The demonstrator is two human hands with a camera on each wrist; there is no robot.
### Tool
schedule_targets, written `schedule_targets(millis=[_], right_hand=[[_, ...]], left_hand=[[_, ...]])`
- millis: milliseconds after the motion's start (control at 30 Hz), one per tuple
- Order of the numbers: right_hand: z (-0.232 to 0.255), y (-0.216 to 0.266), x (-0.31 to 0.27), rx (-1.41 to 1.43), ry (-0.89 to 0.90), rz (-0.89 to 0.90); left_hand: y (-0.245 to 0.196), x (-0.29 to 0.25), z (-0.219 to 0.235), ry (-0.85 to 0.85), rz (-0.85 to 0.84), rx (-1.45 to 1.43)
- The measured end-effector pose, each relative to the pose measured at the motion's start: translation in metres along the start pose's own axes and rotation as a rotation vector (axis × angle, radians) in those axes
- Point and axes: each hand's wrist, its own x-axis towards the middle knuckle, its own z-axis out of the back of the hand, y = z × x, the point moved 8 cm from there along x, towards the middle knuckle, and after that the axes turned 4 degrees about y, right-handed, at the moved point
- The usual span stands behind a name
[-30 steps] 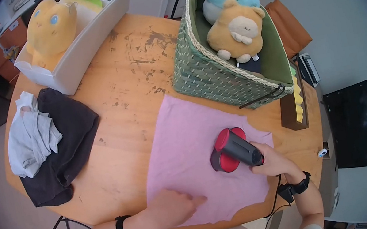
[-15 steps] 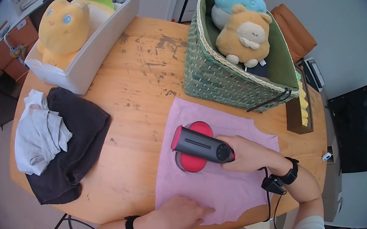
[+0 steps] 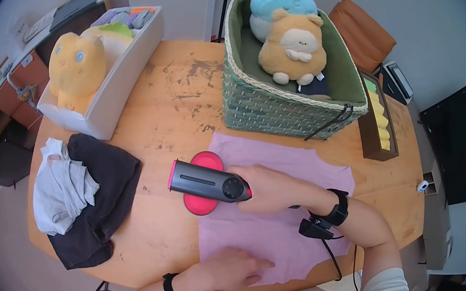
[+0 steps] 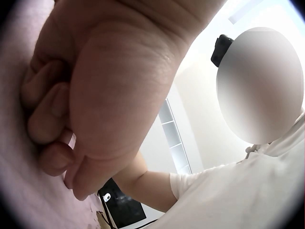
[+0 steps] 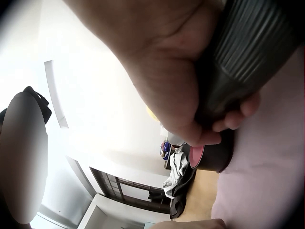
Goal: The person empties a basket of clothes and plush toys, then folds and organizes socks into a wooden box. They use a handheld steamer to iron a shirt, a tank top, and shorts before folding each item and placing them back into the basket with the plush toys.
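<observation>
A pink garment (image 3: 296,244) lies spread on the wooden table. On its lower left part rests my left hand (image 3: 230,269), the index finger pointing right; in the left wrist view that hand (image 4: 109,90) has its other fingers loosely bent against the cloth. My right hand (image 3: 266,187) grips the handle of a dark grey device (image 3: 205,182) with pink-red ends, over the garment's left edge. The right wrist view has the fingers (image 5: 233,119) wrapped round its ribbed black handle (image 5: 257,38). A red, two-lobed part (image 3: 199,203) shows beneath the device's body.
Left of the garment lie a light grey cloth (image 3: 62,192) and a dark cloth (image 3: 103,186). A white box (image 3: 111,97) with a yellow plush toy stands back left. The green basket (image 3: 275,106) holds two plush toys, near a brown box (image 3: 370,143) on the right.
My right hand has carried the device leftwards across the garment, from its right part to its left edge. My left hand stays on the cloth. The head view has shifted slightly.
</observation>
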Motion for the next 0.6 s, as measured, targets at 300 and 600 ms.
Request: schedule_targets(millis=[300, 600], right_hand=[[0.057, -0.015, -0.093, 0.022, -0.225, -0.184], [0.065, -0.076, -0.212, 0.155, -0.497, -0.367]], left_hand=[[0.004, 0.000, 0.003, 0.008, 0.065, -0.095], [0.003, 0.001, 0.005, 0.017, 0.082, -0.075]])
